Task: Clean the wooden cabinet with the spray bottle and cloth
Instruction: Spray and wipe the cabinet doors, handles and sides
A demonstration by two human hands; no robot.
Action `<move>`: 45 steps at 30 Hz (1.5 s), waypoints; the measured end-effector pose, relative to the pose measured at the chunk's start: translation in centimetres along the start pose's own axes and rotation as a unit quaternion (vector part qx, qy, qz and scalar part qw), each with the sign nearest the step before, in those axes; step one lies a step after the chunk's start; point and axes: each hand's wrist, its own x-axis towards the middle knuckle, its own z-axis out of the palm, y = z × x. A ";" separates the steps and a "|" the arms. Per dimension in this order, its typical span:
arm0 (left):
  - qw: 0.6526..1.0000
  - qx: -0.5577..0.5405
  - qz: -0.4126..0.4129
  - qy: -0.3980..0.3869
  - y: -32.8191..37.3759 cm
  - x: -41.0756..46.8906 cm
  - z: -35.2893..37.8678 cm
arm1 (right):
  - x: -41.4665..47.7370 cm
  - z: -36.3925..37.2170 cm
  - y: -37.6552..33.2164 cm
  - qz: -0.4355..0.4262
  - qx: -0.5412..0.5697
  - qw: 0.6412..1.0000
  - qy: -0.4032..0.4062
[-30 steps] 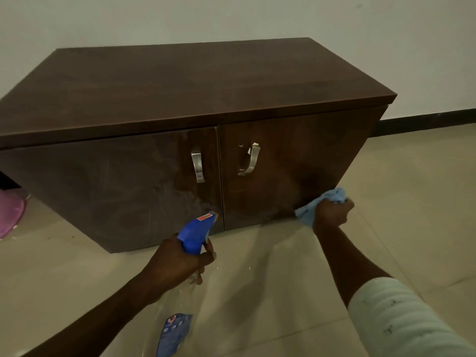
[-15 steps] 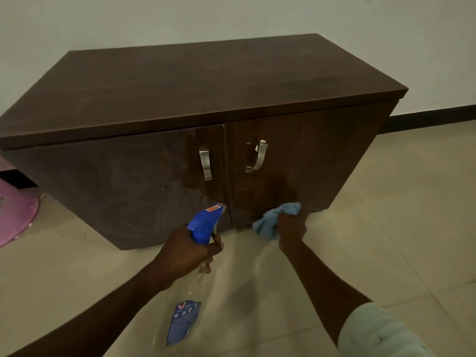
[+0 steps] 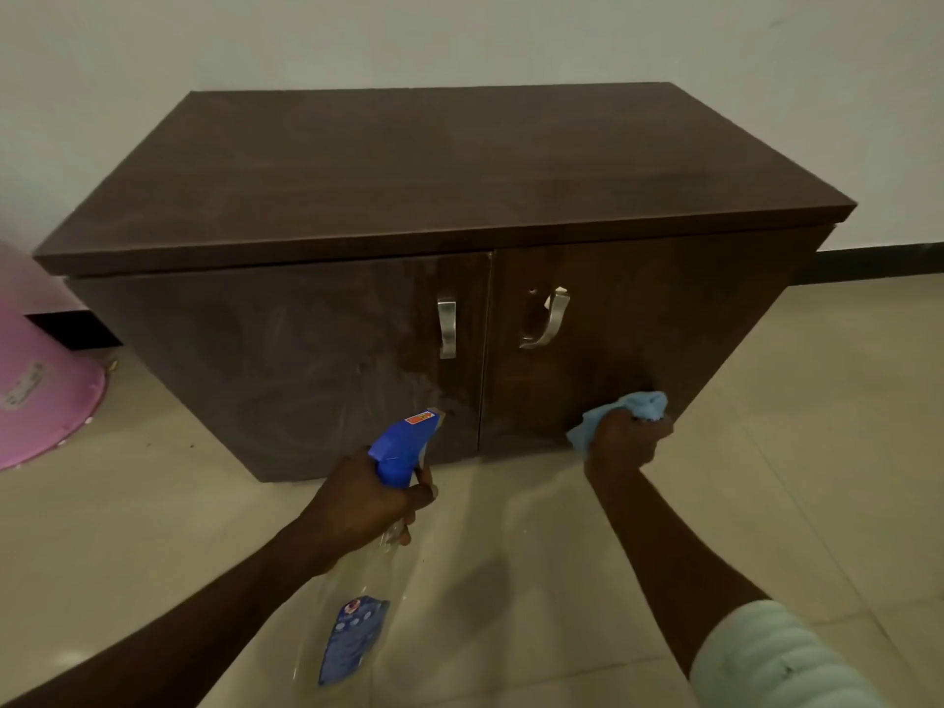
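— Where's the open room around you?

— Bare tiled floor (image 3: 817, 452) runs to my right of the cabinet (image 3: 408, 196); a pink tub (image 3: 36, 380) lies near its left corner, the wall (image 3: 459, 38) behind it.

— And your grip?

— My right hand (image 3: 626, 444) is clenched on the blue cloth (image 3: 620, 413), pressed low on the right door (image 3: 638, 309). My left hand (image 3: 365, 500) is wrapped around the spray bottle (image 3: 357, 605), nozzle toward the streaky left door (image 3: 281, 360).

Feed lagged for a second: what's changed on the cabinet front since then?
The right hand swept the blue cloth left along the bottom of the right door, then back right toward its outer edge. The left hand kept hold of the spray bottle, aimed at the left door. Both doors stayed shut.
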 end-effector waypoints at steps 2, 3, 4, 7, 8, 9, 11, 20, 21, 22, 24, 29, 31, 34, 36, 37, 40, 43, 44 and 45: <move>1.000 0.007 0.001 0.006 0.0 0.0 -0.3 | -1.0 2.2 3.3 0.024 0.002 0.999 -0.032; 1.000 0.008 0.005 0.011 0.1 0.2 -0.3 | -2.1 3.9 5.0 -0.015 -0.235 0.969 -0.071; 1.000 0.009 0.009 0.015 0.1 0.3 -0.4 | -2.7 4.8 6.5 -0.041 -0.381 0.916 -0.121; 1.000 0.012 0.015 0.014 -0.2 0.6 -0.4 | -4.2 6.6 7.2 0.195 -0.130 0.958 -0.165; 1.000 0.010 0.014 0.011 -0.2 0.6 -0.3 | -4.6 6.4 6.9 0.202 -0.118 0.951 -0.203; 1.000 0.006 0.014 0.006 -0.3 0.6 -0.3 | -4.7 5.9 6.4 0.197 -0.104 0.951 -0.216; 1.000 0.000 0.015 0.001 -0.1 0.6 -0.4 | -4.9 5.2 5.6 0.155 -0.114 0.957 -0.215; 1.000 -0.004 0.018 0.018 0.1 1.3 -0.2 | -6.5 2.9 4.2 -0.247 -0.208 0.932 -0.165; 1.000 -0.003 0.016 0.017 0.1 1.3 -0.2 | -5.9 2.5 5.2 -0.252 -0.213 0.929 -0.170; 1.000 -0.003 0.013 0.016 0.2 1.2 -0.2 | -5.3 2.0 6.1 -0.243 -0.213 0.930 -0.173; 1.000 -0.009 0.011 0.012 0.2 1.0 -0.1 | -3.5 1.0 7.3 -0.239 -0.245 0.926 -0.158; 1.000 -0.007 -0.009 0.006 -1.0 0.4 -0.3 | 1.3 -1.4 7.6 -0.156 -0.236 0.959 -0.017; 1.000 -0.002 -0.016 0.005 -1.5 0.2 -0.5 | 2.7 -1.5 7.2 -0.077 -0.202 0.976 0.028; 1.000 0.003 -0.012 0.011 -1.3 0.0 -0.8 | 3.7 -0.8 6.4 -0.006 -0.160 0.986 0.046; 1.000 0.001 -0.005 0.017 -1.0 -0.2 -1.2 | 2.2 0.8 7.1 0.041 -0.150 0.988 0.009; 1.000 -0.001 -0.001 0.017 -0.9 -0.2 -1.3 | 1.4 1.7 8.4 0.048 -0.143 0.988 -0.032; 1.000 -0.002 0.008 0.014 -0.5 -0.2 -1.2 | -1.1 4.5 11.6 0.106 -0.130 0.978 -0.126; 1.000 -0.006 0.016 0.018 -0.4 0.0 -1.1 | -1.2 5.3 12.4 0.123 -0.150 0.976 -0.102; 1.000 -0.010 0.019 0.020 -0.3 0.0 -1.0 | -1.3 4.7 11.7 0.093 -0.161 0.978 -0.097; 0.999 -0.017 0.028 0.027 0.0 -0.1 -1.3 | -1.3 4.0 10.6 0.046 -0.172 0.979 -0.099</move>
